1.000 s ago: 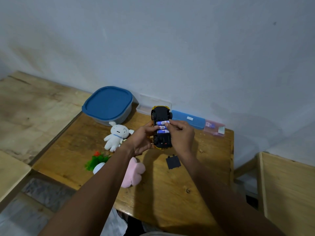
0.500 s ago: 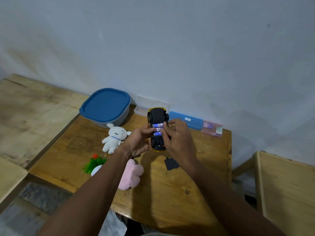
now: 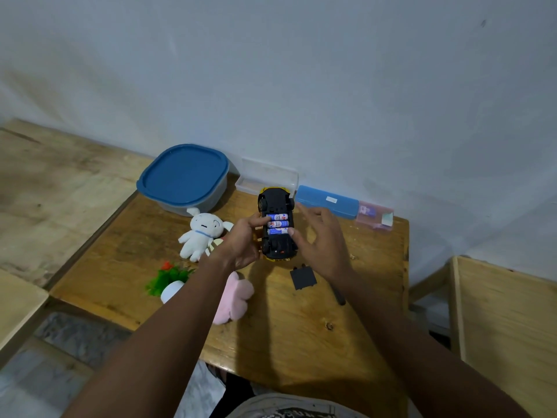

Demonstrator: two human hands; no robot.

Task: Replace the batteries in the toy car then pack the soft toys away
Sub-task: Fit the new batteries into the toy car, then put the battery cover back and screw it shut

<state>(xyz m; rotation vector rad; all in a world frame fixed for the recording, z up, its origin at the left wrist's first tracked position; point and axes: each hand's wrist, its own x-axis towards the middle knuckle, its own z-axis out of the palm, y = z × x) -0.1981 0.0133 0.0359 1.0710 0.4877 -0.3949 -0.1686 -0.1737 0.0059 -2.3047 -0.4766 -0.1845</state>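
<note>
The toy car (image 3: 275, 203) lies upside down, black underside up, with three blue-and-white batteries (image 3: 278, 224) in its open compartment. My left hand (image 3: 241, 244) grips the car's left side, thumb by the batteries. My right hand (image 3: 321, 241) is at the car's right side with fingers spread, thumb touching its edge. The black battery cover (image 3: 303, 277) lies on the wooden table (image 3: 286, 333) just below the car. A white soft toy (image 3: 202, 233) lies left of the car, and a pink soft toy (image 3: 235, 297) is partly hidden under my left forearm.
A blue-lidded container (image 3: 184, 176) stands at the back left. A clear tray (image 3: 268, 176), a blue case (image 3: 327, 202) and a small pink box (image 3: 375, 217) line the wall. A green toy with a white base (image 3: 168, 280) and a dark pen-like tool (image 3: 337, 295) lie nearby.
My right hand has lifted its fingers off the batteries and spread them to the right. All three batteries now show uncovered. My left hand keeps its hold on the car.
</note>
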